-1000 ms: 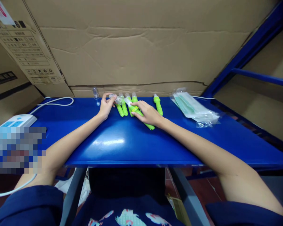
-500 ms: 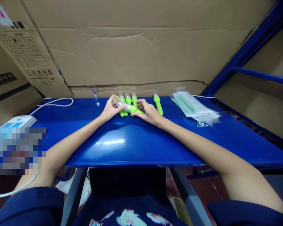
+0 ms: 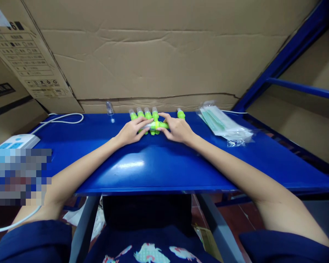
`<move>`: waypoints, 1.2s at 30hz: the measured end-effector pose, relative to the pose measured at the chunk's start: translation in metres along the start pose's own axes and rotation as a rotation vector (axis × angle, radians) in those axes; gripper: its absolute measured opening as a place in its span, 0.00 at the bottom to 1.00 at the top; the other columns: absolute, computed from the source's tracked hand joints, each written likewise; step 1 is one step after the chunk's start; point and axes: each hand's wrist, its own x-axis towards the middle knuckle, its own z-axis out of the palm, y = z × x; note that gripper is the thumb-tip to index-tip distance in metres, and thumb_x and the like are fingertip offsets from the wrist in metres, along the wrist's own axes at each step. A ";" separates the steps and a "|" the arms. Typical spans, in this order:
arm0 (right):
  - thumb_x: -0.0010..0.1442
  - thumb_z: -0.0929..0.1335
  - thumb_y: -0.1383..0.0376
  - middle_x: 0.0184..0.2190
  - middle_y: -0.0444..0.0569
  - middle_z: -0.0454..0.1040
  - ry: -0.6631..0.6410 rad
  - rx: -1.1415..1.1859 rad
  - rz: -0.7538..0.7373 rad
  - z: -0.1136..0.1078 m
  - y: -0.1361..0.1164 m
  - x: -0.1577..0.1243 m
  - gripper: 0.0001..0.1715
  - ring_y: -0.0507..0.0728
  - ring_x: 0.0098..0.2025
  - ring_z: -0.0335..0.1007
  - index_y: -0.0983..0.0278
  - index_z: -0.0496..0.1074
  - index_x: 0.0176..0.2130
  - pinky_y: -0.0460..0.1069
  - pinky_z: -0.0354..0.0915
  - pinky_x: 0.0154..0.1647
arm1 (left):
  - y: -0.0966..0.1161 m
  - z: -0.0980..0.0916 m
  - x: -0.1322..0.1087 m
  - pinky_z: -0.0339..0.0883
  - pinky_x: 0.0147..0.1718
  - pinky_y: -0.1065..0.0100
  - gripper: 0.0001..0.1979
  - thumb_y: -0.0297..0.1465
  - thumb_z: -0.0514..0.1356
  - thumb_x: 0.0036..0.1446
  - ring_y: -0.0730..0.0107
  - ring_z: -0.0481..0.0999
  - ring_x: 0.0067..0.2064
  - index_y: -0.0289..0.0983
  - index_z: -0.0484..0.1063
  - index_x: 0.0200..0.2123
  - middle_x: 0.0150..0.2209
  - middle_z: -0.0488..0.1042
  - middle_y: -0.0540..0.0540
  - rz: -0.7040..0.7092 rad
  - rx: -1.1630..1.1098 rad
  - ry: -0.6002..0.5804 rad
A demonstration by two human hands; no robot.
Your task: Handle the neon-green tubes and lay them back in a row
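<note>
My two bare hands meet over a green stick (image 3: 163,125) held sideways above the far half of a blue table (image 3: 181,168), a little left of the table's middle. My left hand (image 3: 128,132) is closed on the stick's clear cap (image 3: 148,126), fingers laid over the top and thumb beneath; my right hand (image 3: 179,129) grips the green body, thumb against its near side, forefinger arched above. A yellow band (image 3: 157,125) shows between the two grips. Four more green sticks (image 3: 155,114) with see-through tips line up toward the table's far edge, partly covered by my fingers and the held piece; whether that piece touches them, I cannot tell. A single green stick (image 3: 181,114) lies apart at the far side of the table, right of its middle, its lower part hidden by my right hand. A loose transparent cap (image 3: 109,108) sits at the table's far edge, left of center. On the table's right side is a clear plastic packet (image 3: 237,131) with pale green and white contents; on its left side, a white power strip (image 3: 22,140) and a looped white cable (image 3: 80,118), beside a pixelated patch. Brown cardboard (image 3: 164,65) rises behind the table's far edge.
</note>
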 end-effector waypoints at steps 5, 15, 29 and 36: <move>0.69 0.59 0.57 0.41 0.59 0.81 -0.030 0.090 0.037 -0.003 -0.011 -0.003 0.34 0.66 0.40 0.79 0.70 0.54 0.68 0.51 0.62 0.37 | 0.010 0.003 0.000 0.72 0.44 0.57 0.37 0.56 0.52 0.65 0.53 0.79 0.46 0.33 0.70 0.62 0.47 0.77 0.34 0.066 0.303 0.021; 0.68 0.63 0.56 0.33 0.50 0.80 -0.060 0.449 0.129 -0.003 -0.024 0.000 0.31 0.61 0.34 0.77 0.67 0.56 0.64 0.49 0.61 0.34 | 0.016 0.004 0.001 0.65 0.31 0.64 0.31 0.57 0.54 0.64 0.58 0.80 0.38 0.37 0.80 0.46 0.37 0.81 0.40 0.020 0.448 0.107; 0.71 0.62 0.58 0.46 0.62 0.79 0.055 -0.017 -0.084 -0.011 0.034 0.009 0.21 0.65 0.46 0.76 0.69 0.67 0.56 0.55 0.68 0.46 | -0.020 -0.015 -0.004 0.66 0.34 0.65 0.26 0.53 0.60 0.58 0.54 0.81 0.41 0.36 0.80 0.44 0.42 0.83 0.40 -0.463 0.322 0.139; 0.72 0.60 0.59 0.42 0.62 0.77 0.079 -0.050 -0.100 -0.015 0.037 0.007 0.17 0.65 0.44 0.73 0.67 0.70 0.50 0.56 0.66 0.45 | -0.011 -0.008 -0.005 0.68 0.37 0.65 0.26 0.52 0.60 0.58 0.57 0.81 0.41 0.37 0.78 0.46 0.43 0.83 0.41 -0.424 0.228 0.164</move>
